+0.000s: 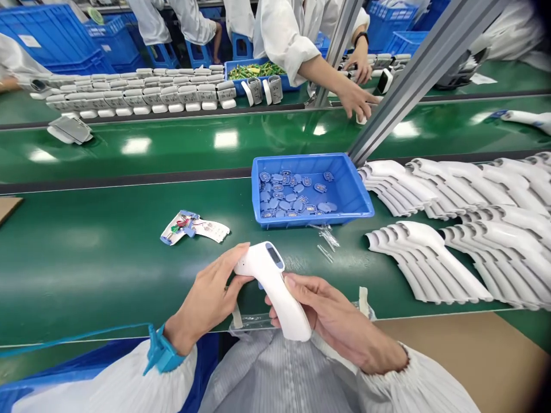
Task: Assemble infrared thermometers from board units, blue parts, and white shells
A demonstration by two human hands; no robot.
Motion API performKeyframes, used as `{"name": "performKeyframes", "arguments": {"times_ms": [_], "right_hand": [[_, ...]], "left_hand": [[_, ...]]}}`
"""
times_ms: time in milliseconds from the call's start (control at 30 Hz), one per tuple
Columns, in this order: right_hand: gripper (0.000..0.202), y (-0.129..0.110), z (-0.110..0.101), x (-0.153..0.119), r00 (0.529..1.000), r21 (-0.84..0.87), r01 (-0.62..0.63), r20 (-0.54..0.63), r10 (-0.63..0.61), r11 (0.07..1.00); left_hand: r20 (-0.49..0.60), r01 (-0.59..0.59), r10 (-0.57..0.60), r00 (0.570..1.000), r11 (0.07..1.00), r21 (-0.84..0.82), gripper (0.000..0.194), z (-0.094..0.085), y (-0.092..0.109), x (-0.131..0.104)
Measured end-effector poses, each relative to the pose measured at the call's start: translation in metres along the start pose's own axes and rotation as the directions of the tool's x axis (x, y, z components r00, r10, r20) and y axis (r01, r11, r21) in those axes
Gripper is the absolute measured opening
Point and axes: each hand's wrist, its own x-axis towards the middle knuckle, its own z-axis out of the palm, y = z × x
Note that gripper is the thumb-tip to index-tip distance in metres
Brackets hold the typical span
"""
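White handheld thermometer (pixel 272 285) was held just above the near edge of the green bench (pixel 103 269), its small display facing upward. The left hand (pixel 210 292) pinched its head end between thumb and fingers; the right hand (pixel 329 310) gripped the handle, thumb laid along its side. Beyond, an opened unit (pixel 193 228) with exposed wires lay to the left, a blue tray (pixel 364 207) held small blue parts, and white shells (pixel 424 261) stood in rows at right.
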Motion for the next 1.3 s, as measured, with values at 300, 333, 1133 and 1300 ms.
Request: {"name": "performKeyframes", "arguments": {"times_ms": [300, 333, 1133, 1300], "right_hand": [[0.041, 0.001, 0.002, 0.0, 0.997, -0.115, 0.016, 0.083, -0.006, 0.993], [0.04, 0.001, 0.004, 0.0, 0.997, -0.146, 0.035, 0.08, -0.024, 0.989], [0.031, 0.004, 0.003, -0.006, 0.95, -0.107, 0.016, -0.309, -0.049, 0.994], [0.044, 0.012, 0.0, -0.001, 0.942, -0.5, 0.095, -0.233, -0.24, 0.861]], "left_hand": [[-0.234, -0.088, 0.094, 0.968, 0.995, 0.035, 0.046, 0.003, -0.011, -0.015], [-0.268, -0.136, 0.152, 0.951, 0.988, 0.078, 0.05, 0.005, -0.013, -0.016], [-0.154, 0.155, -0.165, 0.974, 0.985, -0.08, 0.028, 0.008, 0.046, 0.023], [-0.053, 0.241, -0.252, 0.966, 0.957, -0.163, 0.034, 0.028, 0.064, 0.033]]}}
